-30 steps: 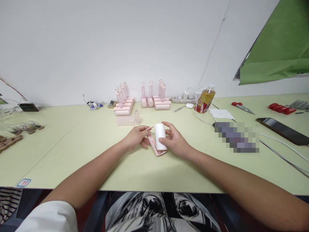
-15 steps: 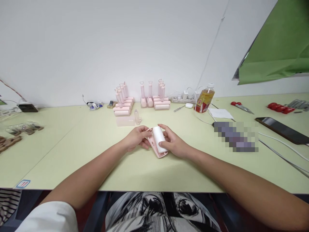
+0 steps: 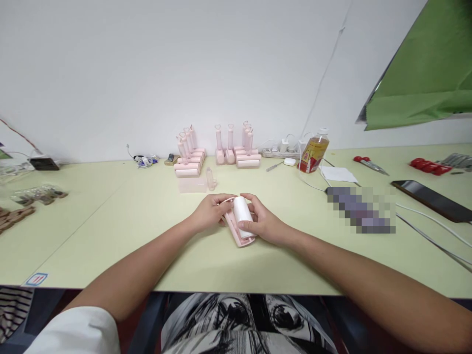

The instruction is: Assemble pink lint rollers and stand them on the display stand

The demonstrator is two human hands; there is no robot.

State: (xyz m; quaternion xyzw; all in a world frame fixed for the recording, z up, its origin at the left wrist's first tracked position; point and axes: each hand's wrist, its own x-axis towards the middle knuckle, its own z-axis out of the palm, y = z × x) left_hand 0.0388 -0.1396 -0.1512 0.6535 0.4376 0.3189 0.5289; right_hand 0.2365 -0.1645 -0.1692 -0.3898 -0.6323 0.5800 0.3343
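— See the white roll (image 3: 242, 214)?
— Yes. Lies in a pink holder (image 3: 241, 240), low on the green table (image 3: 147, 236), right in the middle, near the front edge.
— Held?
— Held from both sides. Right hand (image 3: 263, 225) curled round the roll, thumb up on top. Left hand (image 3: 211, 212) half closed, pinching a thin pink bit of the holder at the far end.
— Heavy?
— Looks light. Probably paper, so soft and easy to dent. As for the holder: looks like stiff plastic, a bit smooth. Best to grip by the holder's sides or the roll's two ends, not squash the middle.
— And farther back?
— Can see more pink rollers (image 3: 188, 167) standing by the wall. Then a drink bottle (image 3: 312, 152) off to the right, red scissors (image 3: 363, 160) and a dark phone (image 3: 433, 200).
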